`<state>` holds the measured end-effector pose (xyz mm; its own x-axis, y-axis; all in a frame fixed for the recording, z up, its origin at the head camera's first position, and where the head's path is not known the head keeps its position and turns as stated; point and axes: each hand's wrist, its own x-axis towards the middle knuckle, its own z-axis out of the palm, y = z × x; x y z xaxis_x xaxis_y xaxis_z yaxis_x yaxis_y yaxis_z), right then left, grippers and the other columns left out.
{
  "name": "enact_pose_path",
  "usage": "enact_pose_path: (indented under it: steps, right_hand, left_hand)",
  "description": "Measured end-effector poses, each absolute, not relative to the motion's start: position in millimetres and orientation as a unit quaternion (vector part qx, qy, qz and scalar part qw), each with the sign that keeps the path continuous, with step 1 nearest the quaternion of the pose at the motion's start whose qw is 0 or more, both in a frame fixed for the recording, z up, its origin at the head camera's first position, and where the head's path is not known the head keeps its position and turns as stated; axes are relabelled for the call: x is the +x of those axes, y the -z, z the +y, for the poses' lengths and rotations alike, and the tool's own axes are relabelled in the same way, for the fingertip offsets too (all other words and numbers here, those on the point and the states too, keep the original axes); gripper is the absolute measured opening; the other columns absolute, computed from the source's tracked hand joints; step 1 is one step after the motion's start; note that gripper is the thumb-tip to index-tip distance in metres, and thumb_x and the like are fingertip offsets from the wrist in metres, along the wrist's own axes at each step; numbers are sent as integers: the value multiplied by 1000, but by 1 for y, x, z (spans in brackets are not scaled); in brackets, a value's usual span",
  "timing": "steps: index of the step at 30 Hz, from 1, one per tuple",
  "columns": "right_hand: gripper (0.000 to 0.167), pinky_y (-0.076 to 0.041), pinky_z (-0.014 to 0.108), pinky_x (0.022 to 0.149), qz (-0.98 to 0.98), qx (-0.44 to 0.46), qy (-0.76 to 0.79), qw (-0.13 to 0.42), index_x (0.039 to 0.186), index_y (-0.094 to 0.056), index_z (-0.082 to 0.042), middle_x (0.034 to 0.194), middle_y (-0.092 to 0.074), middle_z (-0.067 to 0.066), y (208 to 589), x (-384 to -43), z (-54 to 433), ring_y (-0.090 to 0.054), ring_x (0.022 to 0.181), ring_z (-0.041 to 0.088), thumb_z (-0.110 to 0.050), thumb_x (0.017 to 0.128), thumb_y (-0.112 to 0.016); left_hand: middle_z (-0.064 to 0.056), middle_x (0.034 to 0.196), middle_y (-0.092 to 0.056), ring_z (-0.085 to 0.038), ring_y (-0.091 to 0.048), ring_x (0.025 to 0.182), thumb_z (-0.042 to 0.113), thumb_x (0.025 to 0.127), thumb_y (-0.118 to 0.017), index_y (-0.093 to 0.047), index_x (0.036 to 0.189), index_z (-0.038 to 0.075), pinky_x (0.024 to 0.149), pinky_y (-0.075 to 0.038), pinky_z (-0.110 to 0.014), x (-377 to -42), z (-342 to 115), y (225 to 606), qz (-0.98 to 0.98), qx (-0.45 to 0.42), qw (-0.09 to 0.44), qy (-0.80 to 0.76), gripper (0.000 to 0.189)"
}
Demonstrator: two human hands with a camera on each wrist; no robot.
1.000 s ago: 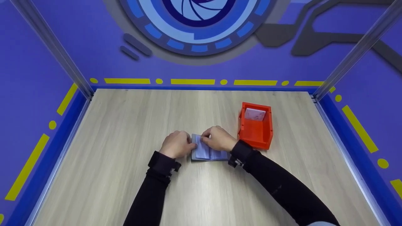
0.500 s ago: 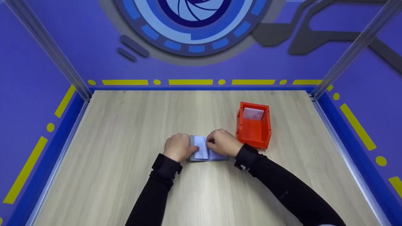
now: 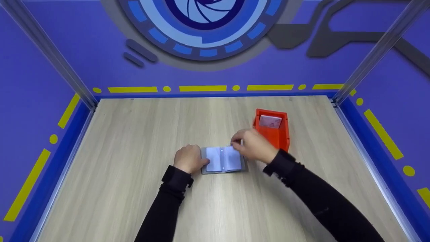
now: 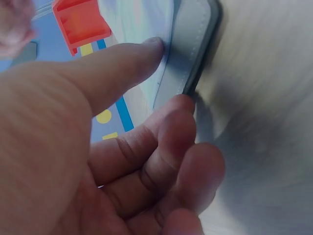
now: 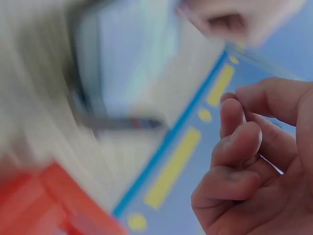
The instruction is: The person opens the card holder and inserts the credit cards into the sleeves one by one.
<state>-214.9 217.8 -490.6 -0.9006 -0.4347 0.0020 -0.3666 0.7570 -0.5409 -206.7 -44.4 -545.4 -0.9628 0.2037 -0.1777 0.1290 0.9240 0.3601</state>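
Note:
An opened card holder with a grey stitched cover and pale, shiny plastic pages lies spread on the table. My left hand holds its left side. The left thumb rests on the page edge, and the other fingers curl at the outer rim of the cover, as the left wrist view shows. Over the upper right corner of the card holder is my right hand. Its fingers are curled with thumb and index tip together, and nothing shows between them in the right wrist view, where the card holder is blurred.
A red bin stands right behind my right hand, which partly covers it. Inside, a pinkish card leans on the back wall. Blue panels with yellow marks enclose the wooden table at the back and sides.
The right hand has moved right and up, off the left page to the upper right corner. A page has turned over, and both pages now lie spread. The left hand stays at the left edge.

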Motion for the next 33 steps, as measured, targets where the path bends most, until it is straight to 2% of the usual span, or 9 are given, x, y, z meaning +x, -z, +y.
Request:
enact_pose_path:
  steps: [4, 8, 11, 15, 18, 25, 33]
  right_hand:
    - [17, -63, 42, 84, 952, -173, 253, 21, 109, -84, -8, 97, -78, 7, 464, -236, 247, -66, 84, 23, -19, 106, -71]
    - [19, -56, 41, 74, 970, -133, 203, -12, 102, -82, -3, 89, -74, 12, 451, -265, 285, -62, 75, 26, -17, 105, -69]
    - [18, -54, 42, 72, 981, -98, 167, -13, 100, -80, -2, 92, -75, 15, 450, -283, 313, -64, 75, 27, -16, 104, -70]
    - [16, -54, 46, 73, 989, -70, 127, -2, 99, -76, 0, 96, -75, 19, 457, -298, 342, -65, 79, 31, -15, 101, -73]
    - [20, -52, 46, 74, 993, -49, 108, 19, 97, -71, 0, 94, -69, 19, 468, -304, 355, -62, 81, 33, -18, 99, -78]
    - [46, -55, 51, 83, 994, -9, 88, 64, 117, -59, 3, 107, -62, 23, 494, -313, 363, -61, 92, 38, -27, 96, -86]
    - [49, -57, 58, 91, 994, 1, 92, 60, 123, -54, 6, 114, -62, 28, 508, -318, 364, -64, 99, 42, -24, 98, -84]
  left_hand:
    - [2, 66, -51, -17, -48, 60, 38, 92, -88, -51, 63, 17, 55, -36, -35, -206, -45, 545, 974, 83, 108, -184, 51]
    - [3, 65, -47, -17, -46, 59, 36, 91, -87, -47, 62, 17, 54, -34, -34, -205, -45, 544, 973, 82, 102, -190, 53]
    - [3, 65, -47, -17, -45, 60, 36, 92, -87, -47, 62, 17, 55, -34, -34, -205, -45, 545, 972, 84, 105, -191, 53]
    - [3, 65, -47, -17, -45, 60, 37, 92, -87, -48, 63, 18, 56, -35, -34, -206, -45, 546, 972, 82, 111, -191, 53]
    - [4, 65, -47, -16, -45, 60, 37, 92, -87, -48, 63, 18, 56, -34, -34, -207, -45, 547, 972, 82, 112, -192, 53]
    - [4, 65, -47, -16, -46, 60, 39, 94, -87, -49, 64, 17, 56, -34, -34, -208, -46, 546, 971, 78, 120, -192, 53]
    - [3, 69, -52, -17, -49, 63, 39, 93, -87, -59, 69, 14, 58, -37, -35, -208, -45, 548, 969, 76, 123, -199, 44]
